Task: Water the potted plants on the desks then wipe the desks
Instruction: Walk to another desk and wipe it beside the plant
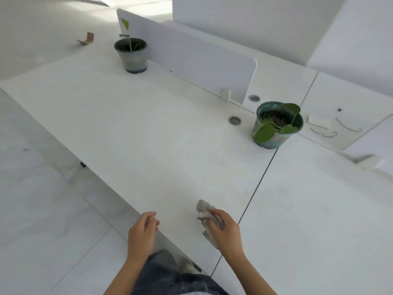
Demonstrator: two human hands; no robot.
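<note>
Right hand (223, 231) at lower centre, fingers curled over a bunched grey cloth (204, 210), gripping it against the white desk (138, 128) near its front edge. The cloth sticks out past the fingertips toward the upper left. Left hand (142, 228) is just left of it at the desk edge, apart from the cloth, fingers loosely curled and holding nothing. Broad-leaf potted plant (276, 126) is at centre right by the seam to the next desk (308, 220), well apart from both hands. Thin-stem potted plant (131, 54) is at upper left beside the divider panel (191, 58).
</note>
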